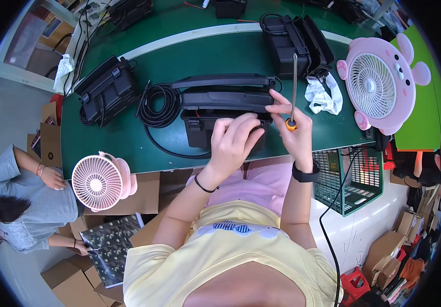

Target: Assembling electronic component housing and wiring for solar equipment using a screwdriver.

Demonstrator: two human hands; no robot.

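On the green table in front of me is a black plastic case (195, 134) with its lid (225, 100) raised and a bit of red wire at its left inside. My left hand (233, 140) is at the case's front right, its fingers curled and closed; what they pinch is hidden. With my right hand (293, 134) I hold a screwdriver (294, 84), orange handle in the palm and shaft pointing away from me. The right thumb and index finger reach to the right end of the lid. A coiled black cable (160, 106) lies left of the case, and one length runs along its front.
Another black case (109, 89) stands left, and an open one (294, 48) at the back right. A pink fan (371, 84) stands right, beside white crumpled material (324, 95); a smaller fan (97, 181) is front left. A green crate (346, 179) sits below right. Someone (31, 199) works at left.
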